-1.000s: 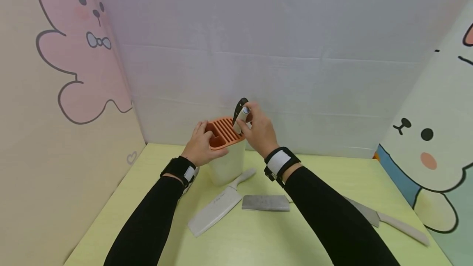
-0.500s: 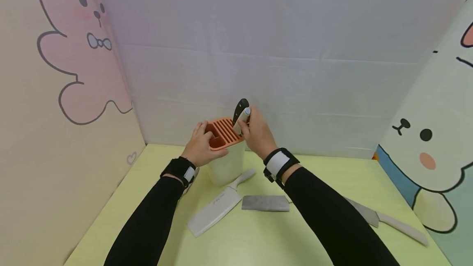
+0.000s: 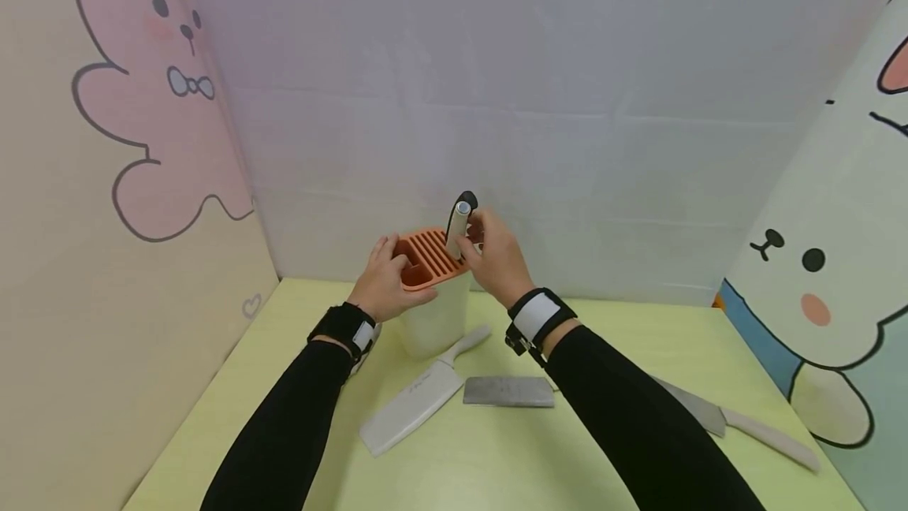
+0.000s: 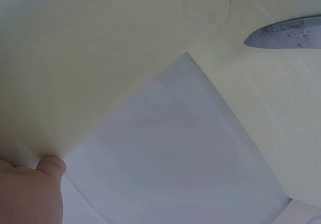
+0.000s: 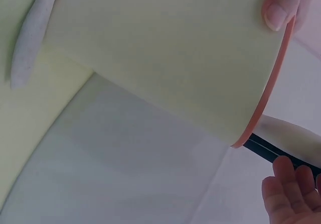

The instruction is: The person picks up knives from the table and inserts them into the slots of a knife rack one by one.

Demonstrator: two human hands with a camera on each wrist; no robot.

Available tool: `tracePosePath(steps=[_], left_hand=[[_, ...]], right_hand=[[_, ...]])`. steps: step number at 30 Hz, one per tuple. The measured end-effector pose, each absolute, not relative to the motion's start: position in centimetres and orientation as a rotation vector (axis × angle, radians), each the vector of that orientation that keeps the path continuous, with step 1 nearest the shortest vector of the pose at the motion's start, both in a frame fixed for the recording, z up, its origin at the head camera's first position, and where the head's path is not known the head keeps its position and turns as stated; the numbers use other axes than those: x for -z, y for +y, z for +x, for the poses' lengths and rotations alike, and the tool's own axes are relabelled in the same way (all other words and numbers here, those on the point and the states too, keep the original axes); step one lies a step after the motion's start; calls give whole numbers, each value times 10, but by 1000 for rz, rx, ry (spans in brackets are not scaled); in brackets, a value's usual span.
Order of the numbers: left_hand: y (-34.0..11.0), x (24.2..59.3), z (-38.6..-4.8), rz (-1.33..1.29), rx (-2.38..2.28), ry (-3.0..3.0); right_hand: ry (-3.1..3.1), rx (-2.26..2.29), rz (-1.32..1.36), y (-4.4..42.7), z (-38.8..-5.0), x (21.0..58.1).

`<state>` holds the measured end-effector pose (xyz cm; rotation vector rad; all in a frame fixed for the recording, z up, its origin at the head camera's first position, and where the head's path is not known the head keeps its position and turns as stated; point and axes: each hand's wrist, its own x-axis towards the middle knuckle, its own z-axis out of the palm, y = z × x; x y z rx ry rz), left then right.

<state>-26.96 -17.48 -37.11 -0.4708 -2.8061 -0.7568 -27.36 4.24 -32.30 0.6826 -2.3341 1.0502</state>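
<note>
My left hand (image 3: 383,281) grips the rim of a pale knife holder (image 3: 434,322) with a slotted orange top (image 3: 434,252). Its thumb lies along the front, the fingers over the top. At the holder's right end, a white-handled knife (image 3: 457,231) stands in a slot, blade hidden inside. Close behind it stands a knife with a black handle (image 5: 263,148). My right hand (image 3: 500,259) is beside these handles. Its thumb touches the white handle near the base, while the other fingers (image 5: 286,176) look relaxed, near the black handle in the right wrist view.
A white cleaver (image 3: 414,404) lies before the holder, its handle close to the base. A grey cleaver blade (image 3: 509,391) lies beside it. Another knife (image 3: 766,436) lies at right, partly under the right sleeve. A blade tip (image 4: 281,35) shows in the left wrist view.
The white handle has swung left and more upright, now covering much of the black handle. My right fingers have loosened from it. The left hand keeps its hold on the holder.
</note>
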Motion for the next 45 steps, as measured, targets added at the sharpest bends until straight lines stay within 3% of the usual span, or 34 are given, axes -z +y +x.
tracePosePath(steps=[22, 45], left_hand=[[-176, 372, -271, -484, 757, -2797], [-190, 381, -281, -497, 796, -2761]], right_hand=[[-2495, -1095, 604, 64, -263, 344], [-2817, -884, 515, 187, -228, 429]])
